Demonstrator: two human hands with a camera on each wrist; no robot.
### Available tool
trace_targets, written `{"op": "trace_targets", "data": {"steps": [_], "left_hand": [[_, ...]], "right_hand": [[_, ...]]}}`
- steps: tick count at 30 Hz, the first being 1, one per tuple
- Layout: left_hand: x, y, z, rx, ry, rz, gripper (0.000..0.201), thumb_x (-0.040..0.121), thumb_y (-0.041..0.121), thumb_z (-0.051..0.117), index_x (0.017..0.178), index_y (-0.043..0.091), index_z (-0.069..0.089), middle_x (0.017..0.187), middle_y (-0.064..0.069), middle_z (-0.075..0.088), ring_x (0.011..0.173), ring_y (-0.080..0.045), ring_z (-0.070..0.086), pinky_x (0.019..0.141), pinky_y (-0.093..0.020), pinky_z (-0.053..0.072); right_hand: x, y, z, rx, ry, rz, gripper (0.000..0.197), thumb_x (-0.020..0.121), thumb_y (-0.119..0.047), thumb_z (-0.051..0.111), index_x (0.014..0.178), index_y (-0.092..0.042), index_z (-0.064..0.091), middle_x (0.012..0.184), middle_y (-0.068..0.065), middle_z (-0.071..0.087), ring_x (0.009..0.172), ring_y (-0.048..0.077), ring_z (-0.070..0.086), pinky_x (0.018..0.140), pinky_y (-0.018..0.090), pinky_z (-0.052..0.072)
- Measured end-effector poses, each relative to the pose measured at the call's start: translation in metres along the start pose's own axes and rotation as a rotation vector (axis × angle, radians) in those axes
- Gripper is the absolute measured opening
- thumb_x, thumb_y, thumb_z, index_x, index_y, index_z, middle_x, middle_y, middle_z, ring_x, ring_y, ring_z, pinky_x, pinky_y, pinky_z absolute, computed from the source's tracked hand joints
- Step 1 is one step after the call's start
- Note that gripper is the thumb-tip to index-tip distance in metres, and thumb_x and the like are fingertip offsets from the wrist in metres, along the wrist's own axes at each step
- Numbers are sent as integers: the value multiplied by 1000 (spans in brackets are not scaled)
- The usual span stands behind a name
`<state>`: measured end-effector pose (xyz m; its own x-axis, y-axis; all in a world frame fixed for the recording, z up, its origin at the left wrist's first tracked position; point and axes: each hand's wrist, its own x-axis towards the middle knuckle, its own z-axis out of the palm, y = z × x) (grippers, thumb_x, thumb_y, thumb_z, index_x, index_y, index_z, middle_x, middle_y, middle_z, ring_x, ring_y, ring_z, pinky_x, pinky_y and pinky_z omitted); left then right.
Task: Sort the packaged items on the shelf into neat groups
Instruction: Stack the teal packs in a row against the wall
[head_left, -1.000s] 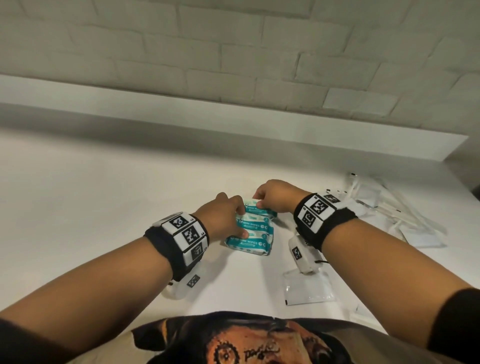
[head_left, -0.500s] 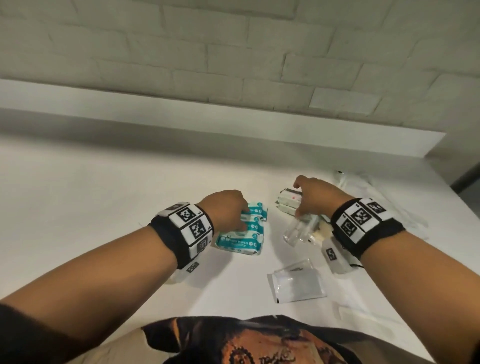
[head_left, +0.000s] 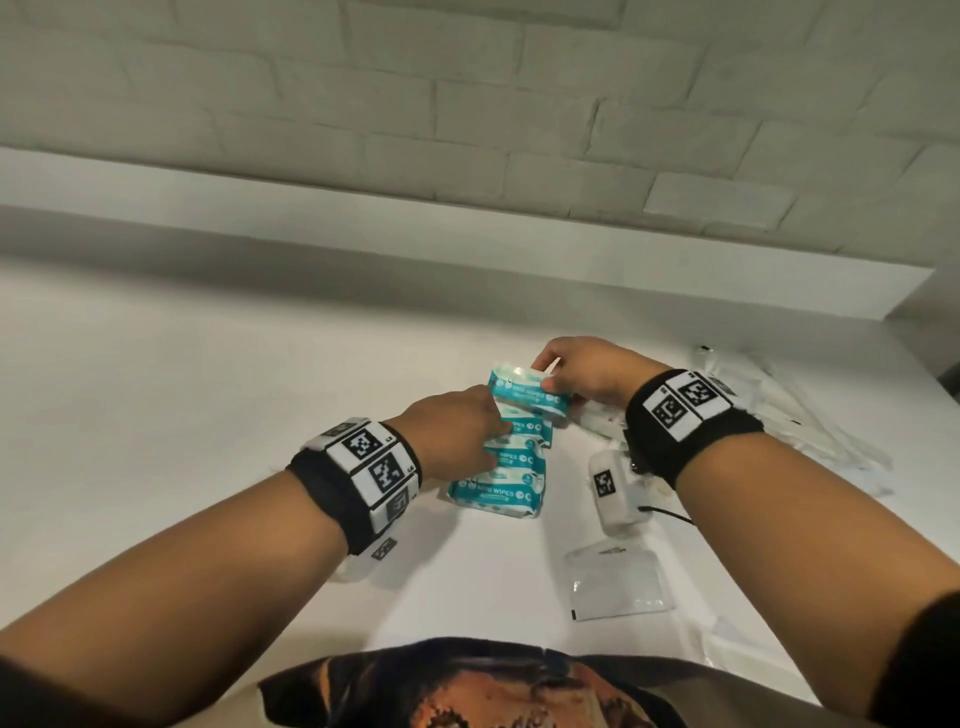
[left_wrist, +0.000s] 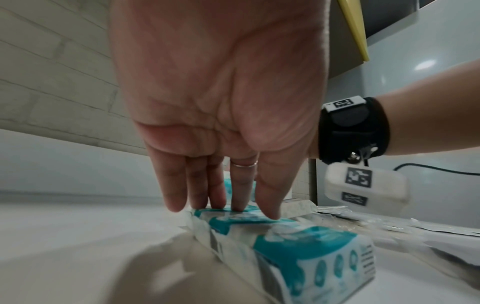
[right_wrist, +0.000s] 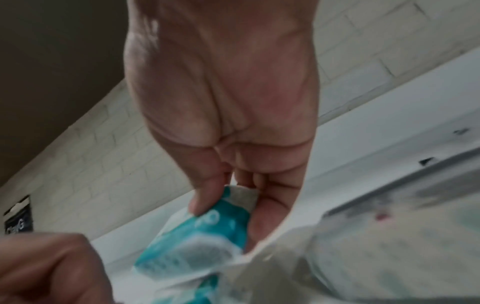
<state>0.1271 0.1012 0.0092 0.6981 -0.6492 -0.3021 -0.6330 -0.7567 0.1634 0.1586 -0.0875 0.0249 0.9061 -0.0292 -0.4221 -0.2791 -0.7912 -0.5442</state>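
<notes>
**Head view: wipes packs lined up mid-frame**

Head view shows the right hand pinching a teal wipes pack at the far end of a row of packs, centre frame. The left hand rests straight fingers on the row. Clear sachets lie lower right on the shelf.

glossy plastic wipe packs, matt shelf

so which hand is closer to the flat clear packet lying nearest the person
Right. The right hand is up at the far end of the wipes row, pinching a wipes pack, roughly in line above the clear packet. The left hand rests on the row, further off to the left.
</notes>
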Motion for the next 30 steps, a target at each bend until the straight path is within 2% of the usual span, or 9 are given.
{"op": "trace_targets", "data": {"steps": [4, 8, 12, 14, 16, 19, 22, 28, 30], "left_hand": [[2, -2, 0, -9, -5, 5, 45, 92, 37, 48, 136, 27, 50, 135, 0, 42, 117, -20, 49, 96, -36, 46], [3, -3, -3, -43, -14, 18, 45, 92, 40, 49, 135, 26, 51, 135, 0, 43, 119, -19, 49, 99, -36, 44], [11, -2, -10, -91, 12, 19, 44, 92, 41, 50, 133, 25, 54, 134, 0, 45, 119, -19, 50, 99, -38, 45], [18, 1, -14, -90, 34, -8, 49, 92, 39, 51, 138, 22, 48, 142, 0, 40, 122, -20, 49, 99, -36, 44], [25, 4, -16, -61, 5, -26, 52, 91, 40, 50, 139, 21, 44, 147, 1, 36, 126, -19, 47, 100, -36, 44], [30, 8, -13, -3, -64, -30, 44, 90, 44, 47, 127, 22, 54, 140, 0, 42, 116, -19, 53, 93, -34, 46], [30, 8, -12, 12, -54, -42, 44, 89, 43, 47, 126, 21, 55, 137, 0, 43, 112, -19, 55, 89, -34, 47], [27, 5, -13, 12, -54, -33, 50, 89, 43, 49, 134, 20, 49, 143, 2, 38, 119, -18, 51, 96, -34, 45], [27, 6, -13, 5, -52, -33, 50, 90, 42, 49, 134, 20, 49, 144, 3, 38, 119, -18, 51, 96, -34, 45]], "right_hand": [[15, -13, 5, -221, 96, -87, 22, 91, -7, 58, 109, -17, 66, 114, 5, 67, 90, 19, 64, 74, 28, 52], [21, -8, 1, -480, 54, -119, 36, 94, -5, 49, 121, -23, 65, 132, -1, 59, 116, 18, 56, 92, 27, 42], [-3, 4, -29, -508, 105, -47, 31, 89, -28, 64, 119, -21, 60, 124, -1, 61, 101, 19, 56, 84, 29, 42], [-20, 15, -27, -632, -31, 62, 58, 76, -40, 76, 124, -20, 51, 120, -2, 58, 99, 20, 55, 86, 34, 47], [-27, 26, -18, -740, -101, 124, 75, 65, -31, 83, 127, -19, 42, 113, 0, 59, 95, 22, 58, 82, 39, 53], [-20, 35, -20, -514, -48, 87, 59, 70, -18, 79, 117, -17, 44, 96, 1, 63, 80, 19, 62, 68, 33, 54], [-13, 32, -26, -120, -122, 60, 25, 86, -18, 68, 108, -10, 59, 94, 8, 66, 75, 19, 63, 70, 32, 55], [-2, 44, -30, -325, 60, 84, 27, 92, -3, 46, 103, -4, 71, 102, 15, 73, 88, 31, 70, 86, 40, 57], [-2, 44, -30, -287, 81, 84, 24, 93, -11, 50, 107, -2, 68, 102, 15, 71, 83, 26, 67, 84, 42, 56]]}}
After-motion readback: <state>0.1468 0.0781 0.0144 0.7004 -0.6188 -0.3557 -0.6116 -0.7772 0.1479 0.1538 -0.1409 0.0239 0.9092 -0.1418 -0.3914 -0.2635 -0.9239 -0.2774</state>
